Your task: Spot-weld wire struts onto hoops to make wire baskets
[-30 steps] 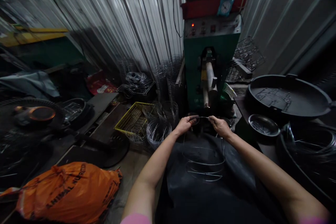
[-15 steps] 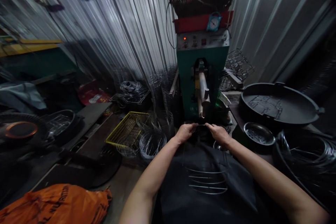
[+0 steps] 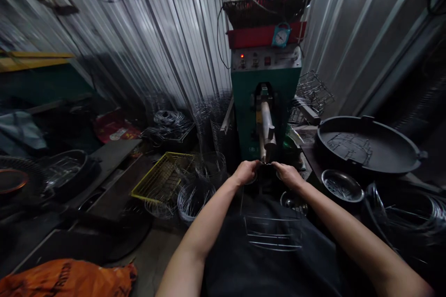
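My left hand [image 3: 247, 171] and my right hand [image 3: 287, 174] reach forward side by side, fingers closed in a pinch. Between them they grip a thin metal wire frame [image 3: 273, 233], whose bent bars hang back towards me above my dark apron [image 3: 244, 264]. The frame's far edge is at the tip of the rod-like arms [image 3: 267, 125] of a green machine [image 3: 244, 97], which looks like a spot welder. Whether wire and tip touch is hard to make out. Dim light hides the frame's sides.
At the right stand a large black pan [image 3: 369, 144] with wire pieces, a metal bowl [image 3: 342, 185] of short pieces and coiled wire [image 3: 425, 213]. Left are a yellow wire basket [image 3: 156, 176], a wire-filled container [image 3: 195, 199] and an orange bag [image 3: 69, 278].
Both hands have brought the wire frame's far edge closer to the machine's tip. My view has shifted slightly. Both hands keep their grip.
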A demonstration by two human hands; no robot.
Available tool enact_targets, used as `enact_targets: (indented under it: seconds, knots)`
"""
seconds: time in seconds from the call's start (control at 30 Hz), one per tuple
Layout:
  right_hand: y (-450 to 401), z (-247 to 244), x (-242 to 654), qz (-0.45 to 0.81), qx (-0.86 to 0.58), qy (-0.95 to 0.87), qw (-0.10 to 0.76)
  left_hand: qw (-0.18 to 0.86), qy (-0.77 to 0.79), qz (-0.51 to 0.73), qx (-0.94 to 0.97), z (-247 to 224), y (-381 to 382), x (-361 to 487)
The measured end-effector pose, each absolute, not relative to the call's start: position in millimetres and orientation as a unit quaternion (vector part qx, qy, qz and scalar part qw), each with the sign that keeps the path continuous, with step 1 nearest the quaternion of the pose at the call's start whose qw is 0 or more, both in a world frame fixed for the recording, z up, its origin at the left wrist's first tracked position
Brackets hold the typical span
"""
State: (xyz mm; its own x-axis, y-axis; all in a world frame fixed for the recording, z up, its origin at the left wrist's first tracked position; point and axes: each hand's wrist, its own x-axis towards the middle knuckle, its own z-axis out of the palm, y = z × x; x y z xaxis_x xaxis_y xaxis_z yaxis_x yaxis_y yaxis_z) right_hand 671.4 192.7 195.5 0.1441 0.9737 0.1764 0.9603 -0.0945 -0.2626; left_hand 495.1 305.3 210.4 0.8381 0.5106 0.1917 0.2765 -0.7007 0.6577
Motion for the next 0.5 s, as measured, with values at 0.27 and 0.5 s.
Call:
enact_targets:
  seconds: [0.27, 0.5]
  knots:
    - [194.8, 198.2, 673.2, 0.049, -0.734, -0.654, 0.176, 0.320, 0.218, 0.182, 0.904, 210.2, 306.7, 496.8]
    - [190.0, 201.8, 672.0, 0.015, -0.750, -0.649, 0.124, 0.272, 0.222, 0.163, 0.922, 211.1, 303.6, 499.1]
